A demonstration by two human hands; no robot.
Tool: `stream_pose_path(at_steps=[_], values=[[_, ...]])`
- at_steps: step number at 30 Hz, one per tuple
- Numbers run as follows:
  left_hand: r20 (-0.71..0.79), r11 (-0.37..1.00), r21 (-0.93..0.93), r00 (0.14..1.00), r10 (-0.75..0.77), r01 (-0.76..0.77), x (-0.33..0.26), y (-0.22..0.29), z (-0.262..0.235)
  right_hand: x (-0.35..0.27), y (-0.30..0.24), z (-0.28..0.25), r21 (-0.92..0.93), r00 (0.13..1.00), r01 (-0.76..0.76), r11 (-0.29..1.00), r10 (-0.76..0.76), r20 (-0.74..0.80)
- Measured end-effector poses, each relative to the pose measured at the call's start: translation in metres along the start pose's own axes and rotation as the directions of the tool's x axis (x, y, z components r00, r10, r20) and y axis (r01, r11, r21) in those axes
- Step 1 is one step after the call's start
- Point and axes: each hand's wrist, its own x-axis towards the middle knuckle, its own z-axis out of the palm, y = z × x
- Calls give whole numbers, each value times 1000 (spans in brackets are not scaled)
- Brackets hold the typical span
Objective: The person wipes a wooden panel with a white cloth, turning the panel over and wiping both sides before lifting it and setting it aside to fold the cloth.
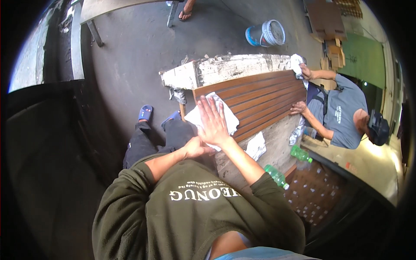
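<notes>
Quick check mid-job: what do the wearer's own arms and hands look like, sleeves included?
The sleeves are olive-green fabric ending near the elbows, part of a sweatshirt with white chest lettering. Below them the forearms are bare. The left hand and right hand are ungloved; no watch or bracelet shows.

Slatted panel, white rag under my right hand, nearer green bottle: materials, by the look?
Slatted panel: wood or wood-look composite, can't tell which; brown, low sheen, long dark grooves.
White rag under your right hand: probably woven or knit fabric; matte, limp, creased.
Nearer green bottle: likely thin plastic; translucent, glossy highlights.
</notes>
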Motion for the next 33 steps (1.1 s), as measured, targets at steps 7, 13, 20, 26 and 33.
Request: stream_pose_path(at_steps=[7,13,20,26,33], values=[[66,944,330,998,-15,-8,-3,6,-6,55,3,-5,-139,990,-10,990,-10,-142],[72,884,465,993,-96,52,-3,19,-10,68,22,2,-4,964,-4,1000,2,-266],[89,861,496,980,-181,114,-4,41,-15,136,77,-25,-53,828,-151,987,97,-552],[79,876,469,983,-167,111,-5,42,-20,-1,28,17,73,883,36,997,2,-470],[91,909,409,987,-131,82,6,34,-14,-12,221,-56,149,528,-645,750,578,-622]])
